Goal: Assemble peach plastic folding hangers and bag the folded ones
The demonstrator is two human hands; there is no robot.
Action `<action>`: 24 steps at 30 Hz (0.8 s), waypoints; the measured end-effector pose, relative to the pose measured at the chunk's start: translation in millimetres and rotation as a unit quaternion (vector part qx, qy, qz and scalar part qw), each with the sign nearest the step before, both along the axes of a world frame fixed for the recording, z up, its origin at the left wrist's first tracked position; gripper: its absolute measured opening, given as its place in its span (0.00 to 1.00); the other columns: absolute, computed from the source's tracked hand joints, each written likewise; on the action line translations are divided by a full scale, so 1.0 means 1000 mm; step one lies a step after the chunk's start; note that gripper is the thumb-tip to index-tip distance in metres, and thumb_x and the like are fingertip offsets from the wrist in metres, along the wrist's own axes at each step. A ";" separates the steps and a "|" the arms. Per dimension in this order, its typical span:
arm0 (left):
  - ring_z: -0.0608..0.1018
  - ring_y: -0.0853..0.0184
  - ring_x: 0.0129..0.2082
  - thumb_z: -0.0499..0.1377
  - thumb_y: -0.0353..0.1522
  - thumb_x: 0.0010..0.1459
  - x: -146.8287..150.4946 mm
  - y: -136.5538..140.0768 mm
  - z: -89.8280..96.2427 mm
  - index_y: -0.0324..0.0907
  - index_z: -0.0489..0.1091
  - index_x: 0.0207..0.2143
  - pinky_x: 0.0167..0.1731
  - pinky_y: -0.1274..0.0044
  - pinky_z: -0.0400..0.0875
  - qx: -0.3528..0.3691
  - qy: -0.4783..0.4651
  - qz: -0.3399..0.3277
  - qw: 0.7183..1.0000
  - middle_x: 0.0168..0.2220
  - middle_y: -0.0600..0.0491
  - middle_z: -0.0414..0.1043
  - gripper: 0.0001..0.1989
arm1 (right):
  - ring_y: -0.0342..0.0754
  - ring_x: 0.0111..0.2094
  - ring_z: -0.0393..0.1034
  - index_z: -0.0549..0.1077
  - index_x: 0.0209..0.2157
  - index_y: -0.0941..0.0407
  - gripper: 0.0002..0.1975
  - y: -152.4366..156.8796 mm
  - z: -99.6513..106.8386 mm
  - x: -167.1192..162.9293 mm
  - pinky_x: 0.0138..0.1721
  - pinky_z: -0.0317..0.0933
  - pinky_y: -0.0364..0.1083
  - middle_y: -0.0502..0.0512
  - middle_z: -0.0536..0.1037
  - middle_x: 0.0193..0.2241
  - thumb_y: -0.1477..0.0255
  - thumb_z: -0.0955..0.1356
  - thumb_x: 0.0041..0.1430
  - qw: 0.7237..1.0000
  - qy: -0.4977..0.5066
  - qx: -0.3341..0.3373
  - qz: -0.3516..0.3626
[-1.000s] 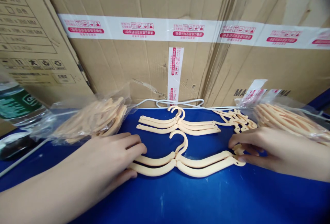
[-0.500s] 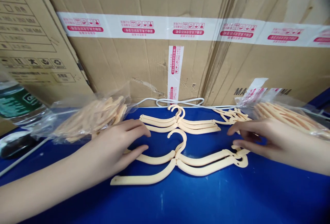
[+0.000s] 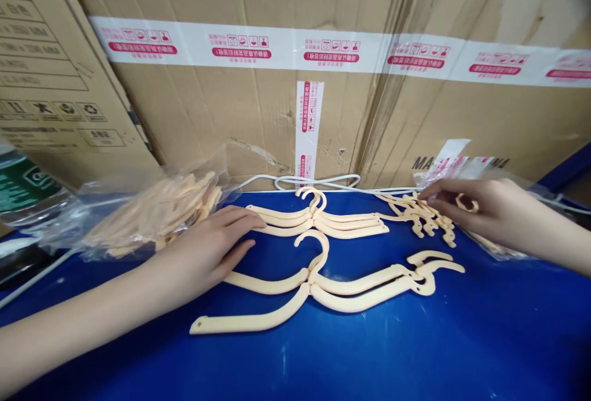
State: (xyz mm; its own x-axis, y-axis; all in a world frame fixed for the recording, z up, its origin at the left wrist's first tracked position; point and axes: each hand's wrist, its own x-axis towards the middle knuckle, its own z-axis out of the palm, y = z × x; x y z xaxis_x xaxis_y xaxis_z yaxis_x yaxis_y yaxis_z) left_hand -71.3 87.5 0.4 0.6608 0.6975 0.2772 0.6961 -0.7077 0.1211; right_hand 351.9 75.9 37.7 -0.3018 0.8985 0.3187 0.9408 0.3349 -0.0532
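My left hand (image 3: 233, 234) is open, thumb and fingers apart, over the left arms of cream plastic folding hangers. Two hangers (image 3: 360, 302) lie in front, hooks pointing away; small curved end pieces (image 3: 436, 265) sit by their right ends. Behind them more hangers (image 3: 351, 223) are stacked close together. My right hand (image 3: 480, 204) is at the back right, over a loose pile of small cream hanger pieces (image 3: 415, 210). Its thumb and index finger come together on a small piece at the pile's edge; the exact grip is partly hidden.
Clear plastic bags of cream parts lie on the left (image 3: 152, 216) and beneath my right wrist. A white cable (image 3: 318, 184) runs along the back, before a large cardboard box (image 3: 231, 117). A green-labelled bottle (image 3: 28, 185) stands at far left on the blue table (image 3: 351, 364).
My right hand has moved from the right end of the front hangers back to the pile, its fingers closing. The small end pieces are uncovered now. My left hand has barely moved.
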 end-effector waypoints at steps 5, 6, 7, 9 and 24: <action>0.76 0.54 0.52 0.46 0.33 0.67 0.002 0.000 -0.001 0.40 0.71 0.49 0.54 0.57 0.71 0.009 -0.022 -0.002 1.000 0.51 0.42 0.74 0.17 | 0.53 0.30 0.73 0.75 0.39 0.56 0.16 0.013 -0.004 0.015 0.33 0.63 0.50 0.59 0.79 0.31 0.64 0.60 0.65 0.999 -0.033 0.001 0.002; 0.76 0.55 0.52 0.45 0.33 0.67 0.003 0.000 -0.001 0.39 0.71 0.49 0.54 0.57 0.71 0.012 -0.025 -0.002 1.000 0.51 0.41 0.74 0.18 | 0.54 0.33 0.74 0.75 0.39 0.57 0.16 0.014 -0.005 0.016 0.36 0.64 0.51 0.61 0.80 0.34 0.65 0.59 0.66 0.999 -0.042 -0.002 0.010; 0.76 0.55 0.53 0.45 0.32 0.67 0.003 0.000 -0.002 0.39 0.71 0.50 0.54 0.57 0.71 0.014 -0.025 -0.003 1.000 0.51 0.41 0.74 0.18 | 0.56 0.36 0.74 0.75 0.39 0.58 0.16 0.015 -0.007 0.016 0.39 0.64 0.52 0.63 0.80 0.36 0.66 0.58 0.66 0.998 -0.051 -0.007 0.018; 0.75 0.55 0.53 0.44 0.32 0.68 0.002 0.000 -0.003 0.38 0.70 0.51 0.54 0.57 0.71 0.014 -0.022 -0.008 1.000 0.52 0.40 0.73 0.19 | 0.58 0.41 0.73 0.76 0.41 0.59 0.17 0.017 -0.009 0.015 0.43 0.64 0.54 0.66 0.80 0.40 0.68 0.58 0.67 0.997 -0.068 -0.024 0.037; 0.78 0.56 0.48 0.49 0.29 0.65 0.002 0.010 -0.013 0.40 0.71 0.48 0.51 0.61 0.73 -0.015 -0.009 -0.003 1.000 0.48 0.44 0.75 0.14 | 0.56 0.33 0.71 0.73 0.33 0.56 0.17 0.028 -0.036 0.017 0.34 0.62 0.51 0.62 0.76 0.33 0.65 0.57 0.67 0.992 -0.088 -0.049 0.072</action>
